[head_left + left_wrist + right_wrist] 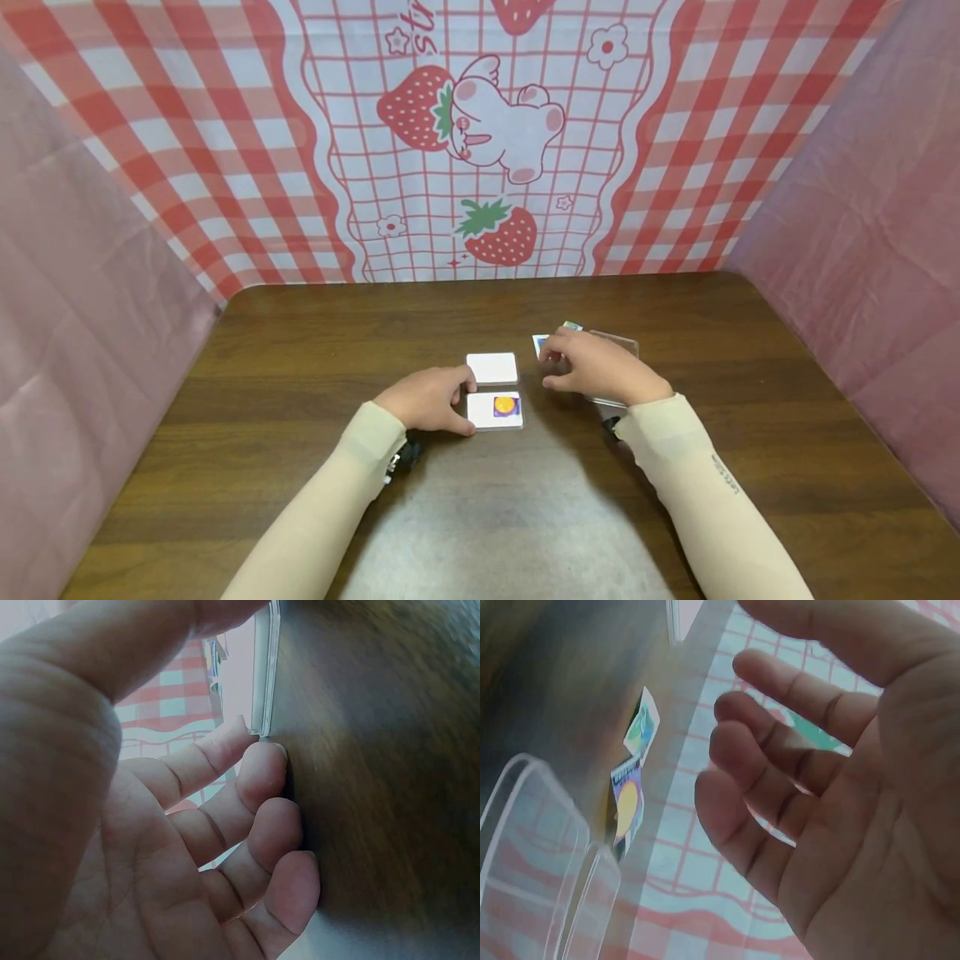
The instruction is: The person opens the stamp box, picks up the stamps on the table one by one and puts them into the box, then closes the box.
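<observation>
The wooden tabletop (480, 508) carries everything. The left hand (427, 398), fingers loosely bent with a wide gap between thumb and forefinger, rests at the left ends of two cards. The right hand (600, 367), loosely curled and empty, hangs nearer the right edge. Partly under it lies a clear plastic case (628, 343). The far white card (491, 367) and near white card (481, 410) lie one behind the other, midway between the tabletop's side edges. Toward the far edge lie a purple-and-yellow piece (628, 799) and a greenish piece (641, 729), both loose. Smallest is the round orange picture (506, 406) on the near card's right half. The work seems partway: one picture laid, the far card bare, the loose pieces unplaced.
</observation>
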{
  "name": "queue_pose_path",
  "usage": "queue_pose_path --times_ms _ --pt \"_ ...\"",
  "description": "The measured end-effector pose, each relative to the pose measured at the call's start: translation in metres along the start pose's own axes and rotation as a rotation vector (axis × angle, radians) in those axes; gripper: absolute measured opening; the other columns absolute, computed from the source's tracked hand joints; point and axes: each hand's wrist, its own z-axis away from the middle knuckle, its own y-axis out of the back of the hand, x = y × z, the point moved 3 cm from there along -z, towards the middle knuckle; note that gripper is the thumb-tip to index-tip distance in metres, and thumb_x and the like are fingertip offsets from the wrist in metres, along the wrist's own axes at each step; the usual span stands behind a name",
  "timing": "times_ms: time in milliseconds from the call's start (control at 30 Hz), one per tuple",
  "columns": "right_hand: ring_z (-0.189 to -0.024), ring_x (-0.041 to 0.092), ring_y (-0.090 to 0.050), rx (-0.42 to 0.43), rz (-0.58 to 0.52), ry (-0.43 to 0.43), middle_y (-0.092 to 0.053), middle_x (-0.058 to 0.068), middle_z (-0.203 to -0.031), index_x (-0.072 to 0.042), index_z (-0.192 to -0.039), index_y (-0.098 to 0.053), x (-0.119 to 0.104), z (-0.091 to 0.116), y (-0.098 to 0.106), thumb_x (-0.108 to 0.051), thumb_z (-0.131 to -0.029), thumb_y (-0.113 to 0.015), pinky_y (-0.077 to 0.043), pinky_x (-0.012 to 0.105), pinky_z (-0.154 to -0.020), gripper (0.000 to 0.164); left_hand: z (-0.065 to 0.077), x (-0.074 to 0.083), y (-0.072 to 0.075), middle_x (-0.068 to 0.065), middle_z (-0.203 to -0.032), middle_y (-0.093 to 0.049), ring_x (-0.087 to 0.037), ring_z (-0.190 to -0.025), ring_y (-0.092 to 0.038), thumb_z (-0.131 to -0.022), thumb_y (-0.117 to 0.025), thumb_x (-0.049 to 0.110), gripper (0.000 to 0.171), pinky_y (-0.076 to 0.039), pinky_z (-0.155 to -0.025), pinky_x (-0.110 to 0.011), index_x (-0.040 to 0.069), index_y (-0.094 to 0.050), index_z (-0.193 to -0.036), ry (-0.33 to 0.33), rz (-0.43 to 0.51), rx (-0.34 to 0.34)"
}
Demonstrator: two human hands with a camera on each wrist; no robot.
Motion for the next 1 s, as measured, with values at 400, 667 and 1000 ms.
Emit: queue_pose_path --times_ms 400,667,1000 --pt "-0.093 0.022 -0.062 0.079 0.029 -0.187 -0.065 0.006 -0.112 -0.011 -0.118 -0.07 0.016 0.003 0.008 -0.026 -0.089 -0.082 -0.053 0.047 -0.084 0.035 0.0 -0.001 0.001 0.0 -0.09 -0.058 -0.015 -0.078 -0.054 -0.079 -0.089 0.037 0.049 -0.046 -0.074 -0.034 0.014 -0.059 -0.111 0.016 0.009 -0.009" --pt "-0.094 0.023 -0.063 0.106 0.009 -0.207 -0.065 0.007 -0.108 -0.008 -0.115 -0.07 0.026 0.001 0.007 -0.025 -0.088 -0.083 -0.055 0.047 -0.083 0.034 0.0 -0.001 0.001 -0.001 -0.089 -0.057 -0.015 -0.077 -0.053 -0.079 -0.089 0.036 0.05 -0.045 -0.073 -0.033 0.013 -0.058 -0.11 0.015 0.02 -0.014" --pt "-0.1 0.027 -0.068 0.081 -0.02 -0.22 -0.065 0.012 -0.111 -0.004 -0.121 -0.066 0.047 -0.001 0.01 -0.022 -0.089 -0.081 -0.055 0.049 -0.083 0.04 0.001 -0.001 0.002 -0.001 -0.088 -0.057 -0.015 -0.076 -0.053 -0.079 -0.089 0.036 0.049 -0.044 -0.073 -0.032 0.013 -0.058 -0.11 0.008 0.022 -0.009"
